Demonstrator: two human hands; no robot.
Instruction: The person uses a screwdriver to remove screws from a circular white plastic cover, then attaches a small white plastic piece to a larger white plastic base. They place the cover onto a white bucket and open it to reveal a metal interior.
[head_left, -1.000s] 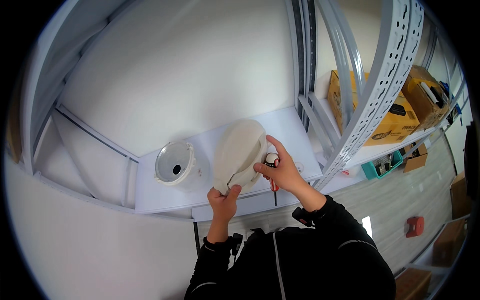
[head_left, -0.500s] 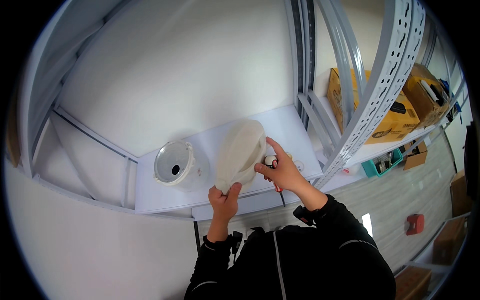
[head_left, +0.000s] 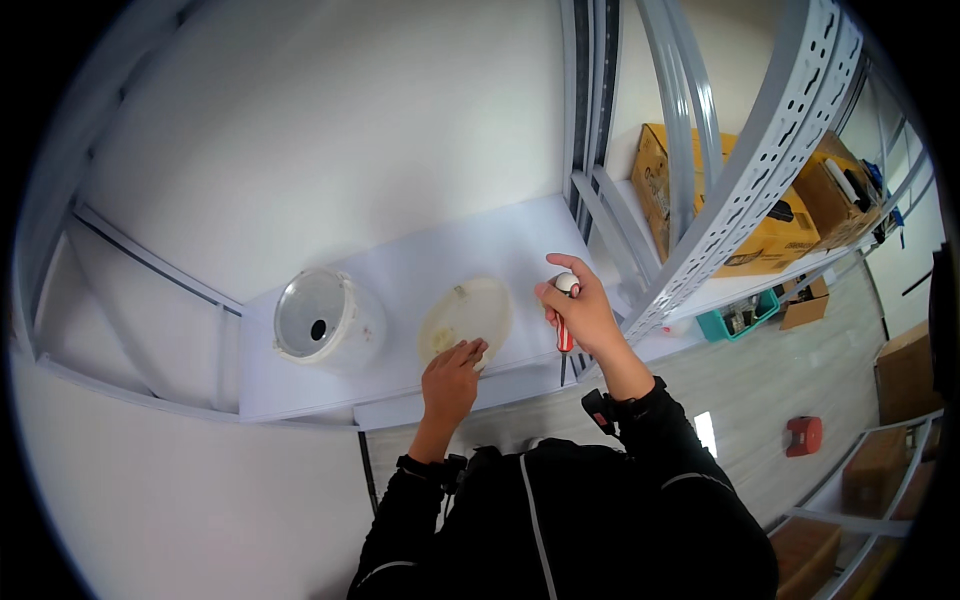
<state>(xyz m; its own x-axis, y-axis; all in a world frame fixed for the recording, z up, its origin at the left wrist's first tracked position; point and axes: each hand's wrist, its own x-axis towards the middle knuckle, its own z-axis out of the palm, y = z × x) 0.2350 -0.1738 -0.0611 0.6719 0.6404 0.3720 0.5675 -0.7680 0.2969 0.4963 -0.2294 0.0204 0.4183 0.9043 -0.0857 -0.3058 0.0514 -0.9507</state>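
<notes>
Near the middle of the frame, the left hand (head_left: 452, 377) is resting its fingertips on the near edge of a round cream plate (head_left: 466, 318) lying flat on the white shelf (head_left: 400, 290) — seemingly steadying it. Just right of the plate, the right hand (head_left: 580, 315) is gripping a screwdriver (head_left: 564, 330) upright — fist closed around its red handle, shaft pointing down. A clear tub (head_left: 325, 320) is sitting left of the plate.

I see cream disc (head_left: 465, 318) on white shelf (head_left: 400, 290). Screwdriver (head_left: 565, 325): red handle, white cap. Clear pot (head_left: 325, 320), black hole. Boxes (head_left: 780, 235) yellow-brown; bin (head_left: 738, 318) teal. My sleeves (head_left: 640, 420) black.
</notes>
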